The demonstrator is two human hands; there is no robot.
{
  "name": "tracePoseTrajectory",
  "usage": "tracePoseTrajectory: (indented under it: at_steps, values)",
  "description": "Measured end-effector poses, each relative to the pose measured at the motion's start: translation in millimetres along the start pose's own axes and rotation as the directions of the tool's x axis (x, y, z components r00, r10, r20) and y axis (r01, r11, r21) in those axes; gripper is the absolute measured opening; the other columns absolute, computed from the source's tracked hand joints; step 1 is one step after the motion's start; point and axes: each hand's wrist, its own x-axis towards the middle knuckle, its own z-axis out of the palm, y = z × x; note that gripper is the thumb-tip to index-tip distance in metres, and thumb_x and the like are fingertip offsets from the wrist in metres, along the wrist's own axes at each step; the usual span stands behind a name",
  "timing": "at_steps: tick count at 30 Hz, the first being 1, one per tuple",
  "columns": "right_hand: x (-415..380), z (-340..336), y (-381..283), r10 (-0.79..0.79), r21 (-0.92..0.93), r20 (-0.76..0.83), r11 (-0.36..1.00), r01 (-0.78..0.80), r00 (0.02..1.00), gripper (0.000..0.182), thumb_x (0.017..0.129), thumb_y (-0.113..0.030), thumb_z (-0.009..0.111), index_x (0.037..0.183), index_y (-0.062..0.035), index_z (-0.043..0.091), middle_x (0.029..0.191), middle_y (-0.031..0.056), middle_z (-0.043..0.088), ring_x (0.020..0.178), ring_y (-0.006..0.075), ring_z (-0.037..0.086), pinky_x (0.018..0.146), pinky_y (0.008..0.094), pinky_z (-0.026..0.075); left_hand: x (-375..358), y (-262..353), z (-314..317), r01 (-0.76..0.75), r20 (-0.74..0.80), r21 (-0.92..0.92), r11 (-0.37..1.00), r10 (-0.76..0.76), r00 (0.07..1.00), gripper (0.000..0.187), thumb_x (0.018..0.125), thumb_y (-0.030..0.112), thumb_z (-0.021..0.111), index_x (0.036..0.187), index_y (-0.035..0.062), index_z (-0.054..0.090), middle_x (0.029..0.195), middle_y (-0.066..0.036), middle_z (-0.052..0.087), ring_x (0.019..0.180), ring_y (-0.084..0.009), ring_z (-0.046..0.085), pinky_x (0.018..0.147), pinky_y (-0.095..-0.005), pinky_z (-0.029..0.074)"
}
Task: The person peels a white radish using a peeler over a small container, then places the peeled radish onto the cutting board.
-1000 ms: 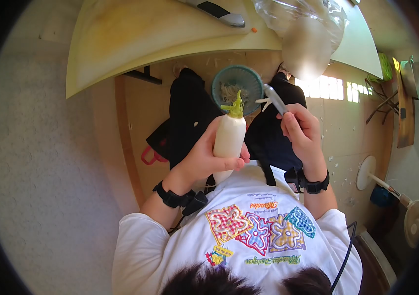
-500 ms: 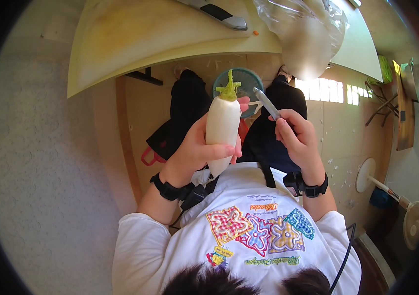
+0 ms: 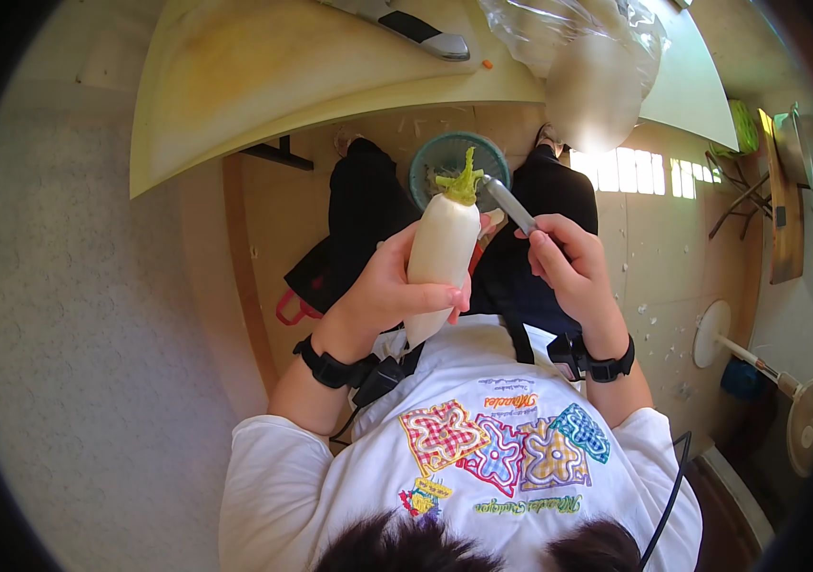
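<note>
My left hand (image 3: 395,283) is wrapped round a white radish (image 3: 445,243), which is held upright with its cut green stalks (image 3: 464,181) pointing away from me. The thumb lies across the lower front of the radish, and the other fingers are partly hidden behind it. In my right hand (image 3: 569,262) is a slim grey peeler (image 3: 509,203), gripped at its near end. Its far tip is close beside the stalks. A pale strip (image 3: 494,217) shows between the radish and the peeler.
Below the radish, a turquoise bin (image 3: 424,153) stands on the floor between my feet. Ahead is a pale table (image 3: 349,114) with a knife (image 3: 426,36), a small orange scrap (image 3: 487,65) and a clear plastic bag (image 3: 545,43). A white fan (image 3: 812,419) stands at right.
The radish has shifted slightly right and turned a little, its stalks now leaning right. The peeler has come left and nearer me, its tip closer to the stalks.
</note>
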Motion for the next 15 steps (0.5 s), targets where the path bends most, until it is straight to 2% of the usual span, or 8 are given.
tracePoseTrajectory:
  at_steps: [2, 5, 7, 8, 9, 11, 13, 15]
  values:
    - [0, -3, 3, 0.004, 0.056, -0.072, 0.998, 0.000, 0.997, 0.015, 0.097, -0.011, 0.058, 0.101, 0.0020, 0.065, 0.068, -0.0007, 0.057, 0.061, 0.0042, 0.051, 0.055, 0.0207, 0.040, 0, 1, 0, -0.003, -0.017, -0.009, 1.000, 0.003, 1.000, 0.067, 0.079, 0.005, 0.072, 0.140, -0.0001, 0.044, 0.093, -0.006, 0.060, 0.075, -0.0156, 0.065, 0.061, -0.0318, 0.055]
    - [-4, -9, -6, -0.052, 0.110, -0.082, 0.992, 0.060, 0.995, 0.015, 0.098, -0.009, 0.055, 0.101, 0.0021, 0.064, 0.068, -0.0014, 0.056, 0.061, 0.0038, 0.049, 0.055, 0.0204, 0.038, 1, 0, -2, 0.008, -0.006, 0.004, 1.000, -0.008, 1.000, 0.067, 0.080, 0.005, 0.073, 0.140, 0.0013, 0.044, 0.099, -0.006, 0.059, 0.076, -0.0149, 0.065, 0.061, -0.0314, 0.056]
    - [-8, -15, -12, -0.069, 0.123, -0.045, 0.990, 0.074, 0.997, 0.014, 0.097, -0.009, 0.055, 0.100, 0.0016, 0.064, 0.068, -0.0013, 0.056, 0.061, 0.0036, 0.048, 0.055, 0.0197, 0.037, 1, 0, 3, 0.011, -0.065, -0.012, 1.000, -0.012, 0.998, 0.068, 0.080, 0.003, 0.073, 0.141, 0.0035, 0.043, 0.104, -0.006, 0.058, 0.075, -0.0143, 0.065, 0.061, -0.0309, 0.056]
    - [-9, -18, -15, -0.107, 0.082, 0.022, 0.991, 0.105, 0.994, 0.014, 0.096, -0.010, 0.056, 0.100, 0.0013, 0.064, 0.068, -0.0015, 0.055, 0.060, 0.0036, 0.048, 0.055, 0.0199, 0.037, 1, -2, 3, 0.012, -0.064, -0.012, 1.000, -0.013, 0.998, 0.068, 0.080, 0.003, 0.073, 0.141, 0.0035, 0.043, 0.104, -0.006, 0.058, 0.075, -0.0143, 0.065, 0.061, -0.0309, 0.056]
    - [-10, -19, -17, -0.142, 0.044, 0.091, 0.989, 0.138, 0.986, 0.014, 0.096, -0.010, 0.057, 0.099, 0.0011, 0.064, 0.067, -0.0017, 0.054, 0.060, 0.0036, 0.047, 0.054, 0.0201, 0.036, 1, -5, 2, 0.035, -0.102, 0.036, 0.999, -0.032, 0.994, 0.069, 0.080, 0.002, 0.072, 0.142, 0.0047, 0.042, 0.106, -0.006, 0.057, 0.077, -0.0137, 0.065, 0.061, -0.0304, 0.057]
    - [-10, -17, -16, -0.093, 0.086, 0.118, 0.993, 0.083, 0.989, 0.013, 0.095, -0.011, 0.059, 0.097, 0.0013, 0.063, 0.067, -0.0016, 0.053, 0.059, 0.0041, 0.044, 0.053, 0.0216, 0.034, 2, -5, 4, 0.062, -0.141, 0.084, 0.995, -0.049, 0.989, 0.070, 0.080, 0.001, 0.072, 0.143, 0.0058, 0.041, 0.108, -0.006, 0.057, 0.079, -0.0131, 0.064, 0.061, -0.0300, 0.057]
    - [-7, -12, -19, -0.137, -0.008, 0.137, 0.990, 0.140, 0.981, 0.013, 0.094, -0.010, 0.059, 0.097, 0.0021, 0.063, 0.066, -0.0015, 0.051, 0.057, 0.0048, 0.041, 0.051, 0.0234, 0.032, 2, -1, 10, 0.105, -0.222, 0.215, 0.971, -0.056, 0.973, 0.073, 0.079, 0.001, 0.073, 0.144, 0.0064, 0.039, 0.115, -0.004, 0.057, 0.091, -0.0113, 0.061, 0.071, -0.0287, 0.056]
    - [-6, -10, -21, -0.132, -0.017, 0.160, 0.990, 0.137, 0.978, 0.013, 0.094, -0.009, 0.060, 0.098, 0.0027, 0.063, 0.063, -0.0006, 0.049, 0.055, 0.0059, 0.039, 0.050, 0.0239, 0.032, 1, -6, 6, 0.065, -0.208, 0.292, 0.954, -0.002, 0.978, 0.074, 0.078, 0.000, 0.073, 0.144, 0.0063, 0.040, 0.118, -0.003, 0.056, 0.097, -0.0104, 0.058, 0.076, -0.0280, 0.053]
